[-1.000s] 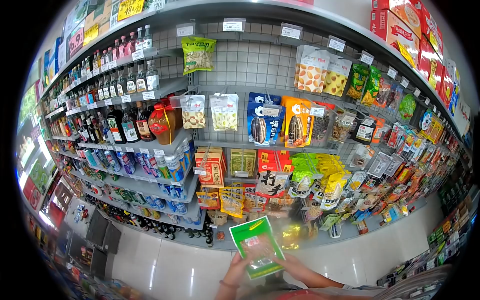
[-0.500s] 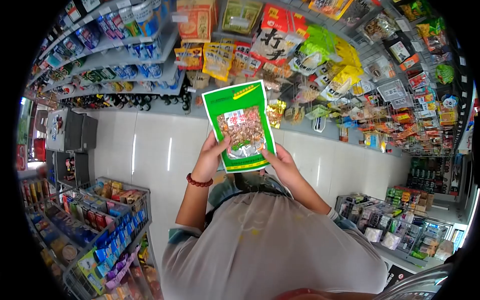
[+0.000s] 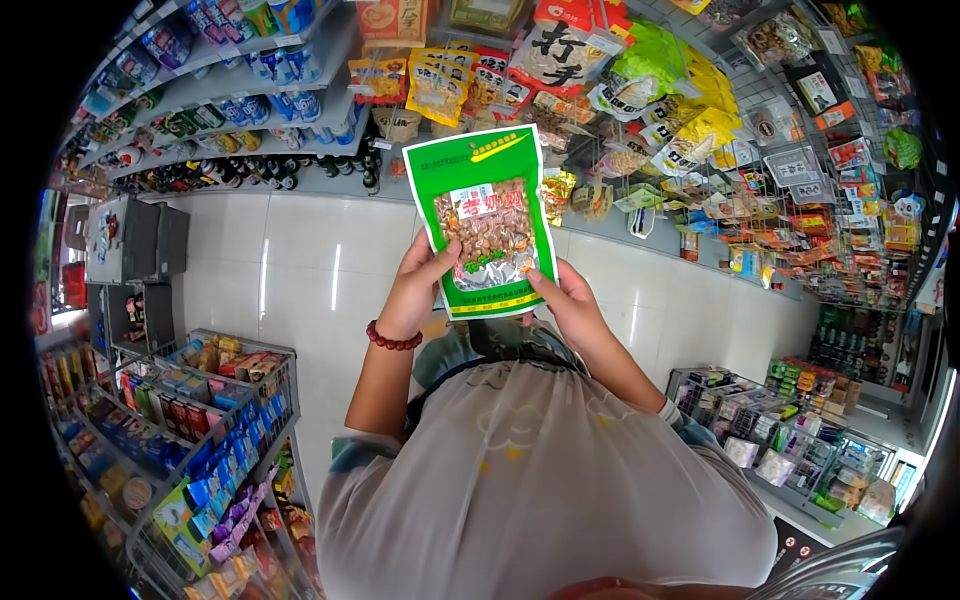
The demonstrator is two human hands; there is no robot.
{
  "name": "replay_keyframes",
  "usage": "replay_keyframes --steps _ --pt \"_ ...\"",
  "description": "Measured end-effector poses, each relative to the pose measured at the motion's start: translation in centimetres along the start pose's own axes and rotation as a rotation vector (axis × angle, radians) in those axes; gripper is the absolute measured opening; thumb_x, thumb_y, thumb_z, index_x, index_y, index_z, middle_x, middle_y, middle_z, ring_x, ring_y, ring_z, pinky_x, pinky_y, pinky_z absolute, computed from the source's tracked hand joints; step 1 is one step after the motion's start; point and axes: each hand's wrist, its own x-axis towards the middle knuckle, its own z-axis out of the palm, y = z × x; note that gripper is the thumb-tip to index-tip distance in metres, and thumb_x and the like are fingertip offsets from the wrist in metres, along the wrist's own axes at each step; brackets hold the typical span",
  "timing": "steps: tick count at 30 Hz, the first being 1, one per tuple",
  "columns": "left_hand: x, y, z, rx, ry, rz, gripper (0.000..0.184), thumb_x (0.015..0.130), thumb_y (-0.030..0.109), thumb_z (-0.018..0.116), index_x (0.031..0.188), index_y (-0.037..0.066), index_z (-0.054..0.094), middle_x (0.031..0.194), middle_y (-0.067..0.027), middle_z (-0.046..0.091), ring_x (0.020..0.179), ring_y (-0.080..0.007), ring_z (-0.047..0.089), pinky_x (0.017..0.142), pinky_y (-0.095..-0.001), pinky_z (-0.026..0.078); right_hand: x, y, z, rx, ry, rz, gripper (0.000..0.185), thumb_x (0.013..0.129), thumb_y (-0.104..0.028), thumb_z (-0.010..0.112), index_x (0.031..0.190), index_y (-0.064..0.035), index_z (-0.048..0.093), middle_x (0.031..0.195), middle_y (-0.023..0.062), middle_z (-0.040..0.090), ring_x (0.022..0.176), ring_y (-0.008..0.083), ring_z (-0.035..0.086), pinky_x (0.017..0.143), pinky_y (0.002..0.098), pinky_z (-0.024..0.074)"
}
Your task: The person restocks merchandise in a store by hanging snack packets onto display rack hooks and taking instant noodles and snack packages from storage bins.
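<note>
A green snack bag [image 3: 424,170] with a clear window, through which brown nut-like pieces show, is held up in front of my body. My left hand [image 3: 417,284] grips its lower left edge, thumb on the front and fingers behind. On the lower right edge, my right hand [image 3: 566,300] pinches the bag the same way. The fingers behind the bag are mostly hidden. A red bead bracelet [image 3: 394,338] circles my left wrist.
Drink shelves [image 3: 215,110] stand at the upper left. Hanging snack packets [image 3: 440,85] line the rack ahead and to the right. Wire baskets of packaged goods stand at the lower left [image 3: 200,400] and lower right [image 3: 775,430]. Pale tiled floor [image 3: 310,270] lies between.
The bag has risen slightly in view and appears a little larger, both hands still on it. The surrounding shelves have shifted slightly upward in view.
</note>
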Motion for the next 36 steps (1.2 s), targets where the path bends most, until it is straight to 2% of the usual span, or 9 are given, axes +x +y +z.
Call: replay_keyframes --steps 6,8,19,21,23,26,28,33,36 --pt "-0.1 0.1 -0.1 -0.005 -0.006 0.011 0.044 0.101 0.011 0.053 0.143 0.003 0.044 0.138 -0.0064 0.055 0.128 -0.0163 0.049 0.108 -0.0345 0.036 -0.1 -0.1 0.4 0.022 0.042 0.031 0.032 0.102 -0.022 0.057 0.125 -0.0005 0.054 0.1 0.0072 0.066 0.077 0.0147 0.062 0.061 0.0301 0.0531" --pt "-0.1 0.3 0.3 -0.008 0.003 0.041 0.037 0.101 0.014 0.056 0.137 0.005 0.048 0.108 0.0008 0.06 0.097 -0.0084 0.054 0.09 -0.0269 0.042 -0.1 -0.1 0.4 0.017 0.043 0.024 0.032 0.102 -0.022 0.057 0.125 -0.0007 0.054 0.1 0.007 0.066 0.078 0.0147 0.062 0.061 0.0301 0.0531" --pt "-0.1 0.1 -0.2 0.13 -0.072 0.147 0.05 0.096 0.014 0.06 0.141 0.0 0.045 0.133 -0.0048 0.056 0.118 -0.0139 0.054 0.101 -0.0305 0.045 -1.1 -0.6 1.2 -0.213 0.126 0.012 0.027 0.102 -0.023 0.057 0.121 -0.0027 0.059 0.093 0.0041 0.067 0.074 0.0114 0.062 0.06 0.0267 0.0521" --pt "0.3 -1.7 -1.6 0.123 -0.058 0.138 0.045 0.096 0.014 0.061 0.138 0.001 0.05 0.129 -0.0051 0.06 0.114 -0.0136 0.057 0.094 -0.0301 0.049 -1.8 -1.3 1.0 -0.194 0.009 0.016 0.027 0.101 -0.023 0.059 0.118 -0.0021 0.061 0.096 0.0039 0.068 0.077 0.0119 0.063 0.065 0.0277 0.0529" --pt "-0.6 -0.5 -1.0 0.041 -0.073 -0.02 0.043 0.095 0.009 0.059 0.137 -0.001 0.049 0.125 -0.0059 0.062 0.109 -0.0137 0.059 0.094 -0.0276 0.048 -1.3 -0.4 0.5 -0.168 -0.065 0.087 0.036 0.1 -0.027 0.061 0.124 0.0 0.061 0.11 0.0054 0.069 0.098 0.0122 0.064 0.085 0.0263 0.0507" --pt "-2.3 2.9 2.2 0.032 -0.082 -0.17 0.04 0.095 0.008 0.057 0.134 0.0 0.052 0.111 -0.0023 0.064 0.084 -0.0064 0.056 0.072 -0.0211 0.045 -0.4 0.5 -0.3 -0.222 -0.077 0.195 0.041 0.1 -0.03 0.061 0.126 0.0 0.06 0.116 0.0063 0.068 0.107 0.0128 0.061 0.094 0.0269 0.0471" --pt "-1.7 1.2 0.5 0.108 -0.139 -0.174 0.042 0.096 0.009 0.055 0.136 -0.001 0.049 0.115 -0.0048 0.064 0.089 -0.0083 0.058 0.077 -0.0222 0.047 -1.2 -1.0 0.8 -0.288 -0.092 0.304 0.052 0.1 -0.042 0.056 0.131 0.0005 0.06 0.126 0.0095 0.063 0.115 0.0177 0.055 0.101 0.0327 0.0419" --pt "-1.8 -0.3 -0.2 0.065 -0.122 -0.189 0.045 0.097 0.011 0.055 0.14 -0.002 0.045 0.126 -0.0098 0.061 0.109 -0.0152 0.061 0.094 -0.029 0.049 -1.6 -2.7 3.2 -0.257 -0.032 0.27 0.057 0.102 -0.045 0.052 0.139 -0.0012 0.052 0.133 0.0106 0.057 0.12 0.0178 0.052 0.103 0.0332 0.0404" --pt "-2.0 0.7 0.3 0.1 -0.125 -0.213 0.048 0.098 0.013 0.055 0.141 -0.002 0.043 0.13 -0.011 0.059 0.115 -0.0171 0.059 0.099 -0.0317 0.047 -0.8 -1.8 2.6 -0.161 0.023 0.254 0.052 0.099 -0.037 0.062 0.132 0.0017 0.054 0.12 0.0094 0.065 0.106 0.0159 0.064 0.091 0.0301 0.0515"
